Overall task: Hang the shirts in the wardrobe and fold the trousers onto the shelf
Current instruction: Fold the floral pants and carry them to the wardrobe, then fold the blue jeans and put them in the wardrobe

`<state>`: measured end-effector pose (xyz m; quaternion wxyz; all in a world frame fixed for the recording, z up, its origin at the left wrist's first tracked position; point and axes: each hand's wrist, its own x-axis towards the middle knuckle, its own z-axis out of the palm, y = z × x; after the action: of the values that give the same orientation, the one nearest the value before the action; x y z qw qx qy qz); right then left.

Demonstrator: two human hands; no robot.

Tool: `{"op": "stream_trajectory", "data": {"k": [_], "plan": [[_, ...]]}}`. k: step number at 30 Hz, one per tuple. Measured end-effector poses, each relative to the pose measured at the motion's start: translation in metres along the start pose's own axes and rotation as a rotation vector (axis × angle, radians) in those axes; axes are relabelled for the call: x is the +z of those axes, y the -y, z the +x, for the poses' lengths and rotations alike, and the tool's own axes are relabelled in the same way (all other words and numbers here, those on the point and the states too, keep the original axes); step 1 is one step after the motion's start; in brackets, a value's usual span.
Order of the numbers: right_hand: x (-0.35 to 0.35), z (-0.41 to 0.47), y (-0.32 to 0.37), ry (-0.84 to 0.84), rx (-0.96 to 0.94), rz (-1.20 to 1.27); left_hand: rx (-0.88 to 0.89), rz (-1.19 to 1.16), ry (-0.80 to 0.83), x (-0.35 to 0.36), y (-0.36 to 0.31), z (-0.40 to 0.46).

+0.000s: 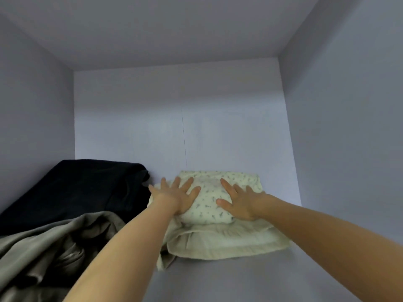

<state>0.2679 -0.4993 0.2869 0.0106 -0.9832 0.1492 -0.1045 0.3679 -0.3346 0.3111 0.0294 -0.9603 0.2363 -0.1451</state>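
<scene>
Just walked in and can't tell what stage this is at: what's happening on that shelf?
A person presses both open hands, left hand and right hand, flat on a folded cream patterned garment lying on the wardrobe shelf. It sits atop another pale folded piece. Beside it on the left lie a dark garment and a rumpled grey-beige one.

This is the inside of a wardrobe compartment in a home, seen from close in. Plain pale lilac panels close it off at the back [196,118], both sides and overhead, and meet a flat shelf [250,277] of the same colour. Household clothing lies on that shelf: a folded cream garment with a small print [209,205] on a plain cream piece [229,243], a dark folded garment [82,188] at the left, and a loose grey-beige one [50,249] in front of it
</scene>
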Motion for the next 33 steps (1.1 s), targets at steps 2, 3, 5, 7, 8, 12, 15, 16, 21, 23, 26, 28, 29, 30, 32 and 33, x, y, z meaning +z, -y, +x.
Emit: {"op": "stream_trajectory", "data": {"k": [2, 3, 5, 7, 8, 12, 15, 16, 21, 23, 26, 28, 29, 30, 32, 33], "plan": [[-0.005, -0.017, 0.006, -0.054, 0.053, -0.159, -0.03, 0.07, -0.091, -0.003, -0.006, -0.018], [-0.01, -0.027, 0.008, -0.089, 0.048, -0.227, -0.015, 0.092, -0.129, -0.007, -0.007, -0.028], [-0.02, -0.055, 0.013, -0.165, 0.002, -0.287, 0.026, 0.12, -0.211, -0.014, -0.004, -0.054], [-0.026, -0.084, 0.017, -0.265, -0.042, -0.234, 0.042, 0.121, -0.307, -0.023, -0.001, -0.08], [-0.028, -0.098, 0.021, -0.327, -0.058, -0.179, 0.051, 0.12, -0.349, -0.027, 0.0, -0.093], [-0.026, -0.161, 0.043, -0.502, -0.128, -0.019, 0.094, -0.025, -0.485, -0.032, -0.002, -0.161], [-0.017, -0.203, 0.061, -0.652, -0.2, 0.195, 0.118, -0.145, -0.654, -0.026, -0.002, -0.219], [-0.01, -0.222, 0.068, -0.703, -0.231, 0.29, 0.108, -0.185, -0.705, -0.021, 0.0, -0.245], [0.043, -0.302, 0.106, -0.859, -0.448, 0.709, 0.053, -0.359, -0.893, 0.024, 0.017, -0.361], [0.077, -0.338, 0.123, -0.86, -0.557, 0.85, -0.049, -0.401, -0.86, 0.056, 0.024, -0.418], [0.135, -0.385, 0.148, -0.721, -0.646, 0.923, -0.226, -0.445, -0.733, 0.105, 0.03, -0.496], [0.176, -0.423, 0.17, -0.499, -0.687, 0.956, -0.377, -0.455, -0.6, 0.137, 0.035, -0.556], [0.198, -0.446, 0.183, -0.382, -0.707, 0.965, -0.464, -0.461, -0.535, 0.153, 0.037, -0.592], [0.213, -0.462, 0.19, -0.299, -0.706, 0.97, -0.513, -0.483, -0.497, 0.164, 0.039, -0.615], [0.249, -0.509, 0.218, -0.054, -0.759, 1.003, -0.682, -0.534, -0.433, 0.187, 0.045, -0.689], [0.264, -0.531, 0.23, 0.076, -0.779, 0.993, -0.753, -0.56, -0.409, 0.196, 0.047, -0.722]]}}
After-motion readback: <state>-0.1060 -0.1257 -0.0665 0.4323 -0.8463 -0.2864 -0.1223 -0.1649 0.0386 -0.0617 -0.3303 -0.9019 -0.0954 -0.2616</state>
